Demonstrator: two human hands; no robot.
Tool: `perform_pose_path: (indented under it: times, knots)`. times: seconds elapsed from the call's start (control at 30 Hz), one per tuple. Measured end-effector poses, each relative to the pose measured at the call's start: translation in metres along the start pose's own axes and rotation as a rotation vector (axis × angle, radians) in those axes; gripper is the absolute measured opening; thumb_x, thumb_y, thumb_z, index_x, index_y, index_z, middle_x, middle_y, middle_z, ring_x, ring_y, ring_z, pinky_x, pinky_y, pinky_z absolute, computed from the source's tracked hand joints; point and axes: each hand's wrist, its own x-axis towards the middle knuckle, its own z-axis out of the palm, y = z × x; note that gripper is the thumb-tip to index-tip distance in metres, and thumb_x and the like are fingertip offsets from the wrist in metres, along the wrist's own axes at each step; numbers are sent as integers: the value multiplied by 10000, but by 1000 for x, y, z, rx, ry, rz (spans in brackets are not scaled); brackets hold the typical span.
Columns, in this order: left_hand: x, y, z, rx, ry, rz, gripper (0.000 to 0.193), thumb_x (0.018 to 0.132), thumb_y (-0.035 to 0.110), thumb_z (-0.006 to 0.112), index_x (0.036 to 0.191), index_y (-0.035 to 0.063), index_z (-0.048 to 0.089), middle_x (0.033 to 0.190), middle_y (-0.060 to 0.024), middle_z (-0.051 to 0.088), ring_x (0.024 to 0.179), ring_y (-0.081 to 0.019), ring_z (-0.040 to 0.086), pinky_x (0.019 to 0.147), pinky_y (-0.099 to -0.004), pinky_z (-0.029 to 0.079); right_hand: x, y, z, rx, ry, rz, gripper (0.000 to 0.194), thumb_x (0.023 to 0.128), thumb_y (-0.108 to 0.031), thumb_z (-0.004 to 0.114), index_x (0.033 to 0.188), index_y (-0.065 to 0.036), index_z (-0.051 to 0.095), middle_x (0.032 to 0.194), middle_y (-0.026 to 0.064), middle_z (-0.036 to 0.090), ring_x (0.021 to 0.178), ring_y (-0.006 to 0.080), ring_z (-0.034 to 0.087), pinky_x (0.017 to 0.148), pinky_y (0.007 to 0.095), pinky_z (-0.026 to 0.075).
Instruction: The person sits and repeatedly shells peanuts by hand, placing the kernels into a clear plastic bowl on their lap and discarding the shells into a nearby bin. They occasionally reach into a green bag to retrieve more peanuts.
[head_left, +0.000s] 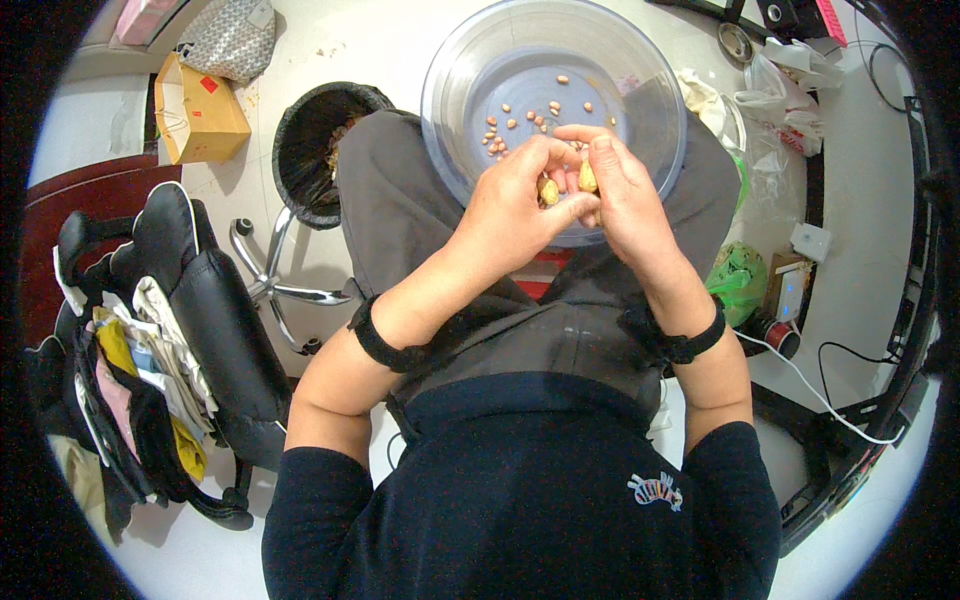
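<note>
Both hands meet above the near part of a clear plastic basin (442, 97), which rests on my lap between the knees. My left hand (514, 191) holds an unshelled peanut (549, 192) in its curled fingers. In my right hand (622, 184) another pale yellow peanut pod (588, 177) sits under the thumb, close to the left fingers. Several loose peanut kernels (531, 116), reddish and tan, lie scattered on the basin's floor. The fingers hide part of the basin's near side, and whether the palms hold more pods cannot be told.
A black-lined waste bin (289, 161) with shell scraps stands by my left knee. Beyond it are a paper bag (214, 116) and a black office chair (225, 337) piled with clothes. Plastic bags (776, 97), a green bag (739, 281) and a white cable (806, 382) lie to the right.
</note>
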Motion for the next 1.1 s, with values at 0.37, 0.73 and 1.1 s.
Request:
perform_pose_path:
  times: [0.37,0.73,1.1]
  knots:
    - [2,-4,-6,-725,-24,-467,191,905,235,464,871,54,515,630,32,442,494,-29,360,429,-178,277,-6,-5,-6,56,-32,-71,404,949,-339,324,1092,-8,506,644,-2,455,502,57,412,438,170,328]
    - [1,-13,0,-338,163,-219,221,925,218,434,816,50,525,649,20,445,561,-46,412,500,-194,348,-9,-4,-6,-141,1,-26,197,907,-219,466,887,-35,534,627,-12,476,534,49,437,466,200,358]
    - [5,-9,0,116,148,77,235,863,199,490,740,0,513,674,-156,475,648,-332,487,580,-390,399,-13,3,12,-73,-38,-53,221,938,-240,400,858,-46,471,610,-15,442,488,41,381,429,185,321]
